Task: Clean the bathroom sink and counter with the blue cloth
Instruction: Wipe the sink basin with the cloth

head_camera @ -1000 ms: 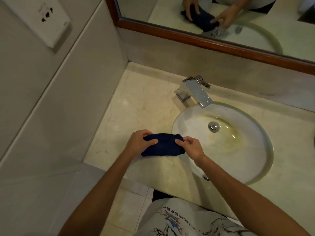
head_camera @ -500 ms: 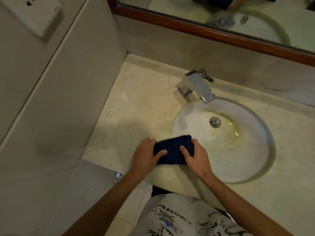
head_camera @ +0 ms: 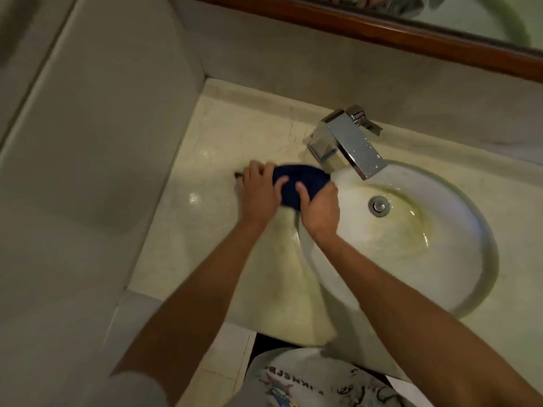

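Observation:
The dark blue cloth (head_camera: 299, 183) lies bunched on the beige marble counter (head_camera: 223, 142), just left of the sink's rim and in front of the tap. My left hand (head_camera: 258, 192) holds its left end, thumb on top; a bit of cloth shows beyond the fingers. My right hand (head_camera: 320, 210) grips its right end at the basin's edge, thumb laid across the cloth. The white oval sink (head_camera: 458, 289) has a yellowish stain around its metal drain (head_camera: 379, 205).
A chrome tap (head_camera: 346, 145) stands behind the basin, its spout over the rim, close to the cloth. A tiled wall (head_camera: 88, 142) closes off the counter's left side. A wood-framed mirror (head_camera: 382, 27) runs along the back wall.
Both hands have carried the cloth from the counter's front edge back toward the tap. The view has tilted down and moved closer.

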Tool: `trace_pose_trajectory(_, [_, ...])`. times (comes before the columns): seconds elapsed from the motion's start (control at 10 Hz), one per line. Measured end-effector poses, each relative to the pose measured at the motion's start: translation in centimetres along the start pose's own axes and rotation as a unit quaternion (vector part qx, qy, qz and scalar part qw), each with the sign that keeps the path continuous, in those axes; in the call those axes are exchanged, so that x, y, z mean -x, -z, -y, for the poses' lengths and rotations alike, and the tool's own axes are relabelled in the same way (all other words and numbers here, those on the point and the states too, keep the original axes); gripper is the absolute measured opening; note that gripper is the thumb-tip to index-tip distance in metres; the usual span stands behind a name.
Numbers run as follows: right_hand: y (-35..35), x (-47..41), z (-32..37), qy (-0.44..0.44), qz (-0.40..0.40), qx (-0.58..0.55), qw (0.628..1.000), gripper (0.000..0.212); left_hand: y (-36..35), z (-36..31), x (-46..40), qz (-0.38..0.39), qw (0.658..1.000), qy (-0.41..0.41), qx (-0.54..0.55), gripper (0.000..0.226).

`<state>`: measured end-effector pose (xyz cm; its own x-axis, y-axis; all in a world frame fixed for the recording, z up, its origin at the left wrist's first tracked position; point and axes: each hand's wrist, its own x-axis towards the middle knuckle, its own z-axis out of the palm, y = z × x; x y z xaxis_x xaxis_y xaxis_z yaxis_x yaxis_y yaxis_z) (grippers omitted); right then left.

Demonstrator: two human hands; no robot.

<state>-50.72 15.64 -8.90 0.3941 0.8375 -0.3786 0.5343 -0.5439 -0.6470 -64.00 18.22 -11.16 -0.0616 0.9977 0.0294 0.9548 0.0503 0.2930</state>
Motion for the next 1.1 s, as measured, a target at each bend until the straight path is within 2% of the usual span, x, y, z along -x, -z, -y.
trace_pose_trajectory(0.1, [-0.4,-4.1,2.9,-0.019,-0.022,-0.002,1.000,0.072,0.7,-0.1,-6.2,0.037,0.998,-0.019,0.044,0.037])
trace_pose_trajectory(0.2, [0.4,-4.8,3.0,-0.033,-0.053,-0.028,0.998,0.065,1.3,-0.5,-6.3,0.038,0.986,0.043,0.156,0.037])
trace_pose_trajectory(0.3, [1.5,-4.8,0.7,-0.043,-0.077,-0.068,0.994,0.063,0.9,-3.2,-2.7,0.003,0.962,0.133,0.238,0.039])
trace_pose_trajectory(0.4, [4.1,-6.4,-1.6,-0.074,-0.098,-0.152,0.981,0.057,-0.6,-7.8,-0.6,-0.005,0.947,0.193,0.258,0.037])
trace_pose_trajectory(0.5, [7.7,-8.8,-2.7,-0.040,-0.114,-0.060,0.991,0.024,-2.1,-12.5,-1.0,-0.008,0.937,0.234,0.258,0.028])
trace_pose_trajectory(0.6, [11.5,-10.8,-2.6,0.018,-0.120,-0.102,0.987,0.021,-3.2,-16.2,-1.7,-0.031,0.864,0.307,0.397,0.019])
trace_pose_trajectory(0.7, [14.5,-12.9,-1.3,0.105,-0.101,-0.110,0.983,0.031,-3.0,-18.7,-0.8,-0.102,0.786,0.308,0.526,0.026])
trace_pose_trajectory(0.8, [14.6,-16.0,-0.1,0.173,-0.064,-0.029,0.982,0.028,-4.1,-20.3,-0.5,-0.177,0.750,0.358,0.527,0.030])
trace_pose_trajectory(0.9, [12.1,-17.8,0.1,0.232,-0.046,0.022,0.971,0.024,-4.9,-20.9,-2.1,-0.201,0.726,0.407,0.516,0.041])
trace_pose_trajectory(1.0, [9.4,-18.2,0.4,0.276,-0.063,0.108,0.953,0.019,-5.6,-21.7,-3.6,-0.259,0.667,0.394,0.577,0.018])
trace_pose_trajectory(1.1, [9.1,-18.1,0.8,0.275,-0.078,0.139,0.948,0.013,-7.5,-21.9,-4.8,-0.311,0.607,0.383,0.623,0.037])
